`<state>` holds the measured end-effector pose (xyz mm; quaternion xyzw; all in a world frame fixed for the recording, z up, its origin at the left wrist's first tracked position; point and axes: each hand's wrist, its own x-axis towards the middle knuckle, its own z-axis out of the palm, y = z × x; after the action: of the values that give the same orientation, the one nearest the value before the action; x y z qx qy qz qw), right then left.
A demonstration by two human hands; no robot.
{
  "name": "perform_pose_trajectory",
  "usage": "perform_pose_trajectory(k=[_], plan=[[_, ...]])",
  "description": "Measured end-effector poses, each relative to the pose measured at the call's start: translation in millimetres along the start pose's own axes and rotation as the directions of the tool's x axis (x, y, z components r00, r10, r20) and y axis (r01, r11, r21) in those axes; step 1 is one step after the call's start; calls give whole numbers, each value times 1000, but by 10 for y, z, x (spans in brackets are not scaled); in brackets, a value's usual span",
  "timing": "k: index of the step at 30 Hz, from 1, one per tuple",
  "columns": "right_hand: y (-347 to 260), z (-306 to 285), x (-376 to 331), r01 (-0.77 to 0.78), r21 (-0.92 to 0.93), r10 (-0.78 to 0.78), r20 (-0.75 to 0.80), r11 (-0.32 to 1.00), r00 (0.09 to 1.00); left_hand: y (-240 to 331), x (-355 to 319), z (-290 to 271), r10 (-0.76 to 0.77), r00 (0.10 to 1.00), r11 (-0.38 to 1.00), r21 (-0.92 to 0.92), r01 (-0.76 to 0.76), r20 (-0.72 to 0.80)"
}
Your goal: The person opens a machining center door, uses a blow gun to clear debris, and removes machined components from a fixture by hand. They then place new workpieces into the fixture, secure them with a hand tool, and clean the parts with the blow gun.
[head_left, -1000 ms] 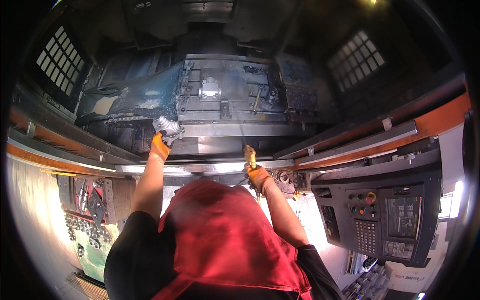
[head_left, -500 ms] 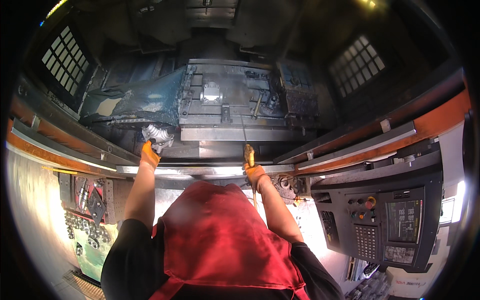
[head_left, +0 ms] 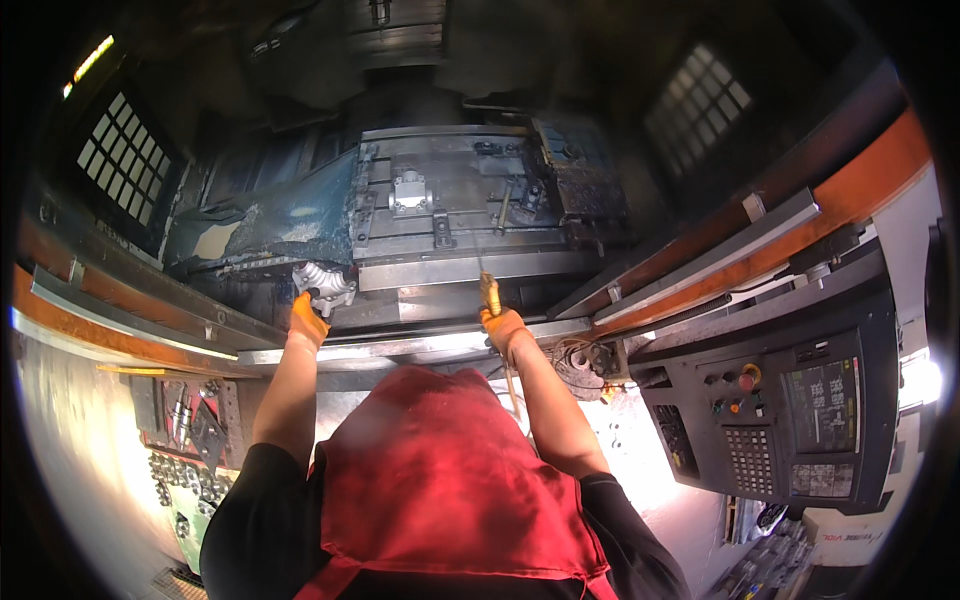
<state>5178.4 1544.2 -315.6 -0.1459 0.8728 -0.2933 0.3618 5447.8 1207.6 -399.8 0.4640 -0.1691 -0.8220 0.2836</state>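
Observation:
My left hand (head_left: 310,318), in an orange glove, holds a pale metal part (head_left: 322,282) just left of the grey slotted machine table (head_left: 470,265). My right hand (head_left: 503,328), also gloved in orange, grips a yellow-handled air gun (head_left: 489,292) whose thin nozzle points up over the table's front edge. A small metal fixture (head_left: 410,192) sits bolted on the table further in. My red apron fills the lower middle of the view.
A dark control panel (head_left: 790,420) with a screen, keypad and red button stands at right. Orange-edged sliding door rails (head_left: 780,230) frame the machine opening. A tray of tool holders (head_left: 175,480) lies at lower left. Blue chip-covered guards (head_left: 270,225) sit left of the table.
My left hand with the metal part has drawn lower and nearer to the table's left front corner. My right hand keeps the air gun near the table's front edge.

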Motion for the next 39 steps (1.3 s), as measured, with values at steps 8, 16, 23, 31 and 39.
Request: perform_pose_trajectory(k=[8, 16, 23, 31, 39], plan=[[239, 86, -75, 428, 36, -407, -248, 903, 879, -74, 145, 439, -49, 997, 992, 120, 41, 63], [1008, -57, -984, 332, 349, -57, -610, 876, 791, -473, 421, 781, -174, 952, 980, 135, 143, 253], [613, -596, -320, 273, 326, 226, -913, 905, 340, -805, 536, 1382, -344, 889, 938, 147, 314, 303], [-6, -1818, -351, -495, 142, 431, -726, 857, 537, -822, 591, 1548, -477, 764, 879, 220, 423, 435], [-982, -809, 1, -17, -404, -179, -441, 914, 879, -933, 132, 1714, -183, 804, 983, 110, 146, 566]])
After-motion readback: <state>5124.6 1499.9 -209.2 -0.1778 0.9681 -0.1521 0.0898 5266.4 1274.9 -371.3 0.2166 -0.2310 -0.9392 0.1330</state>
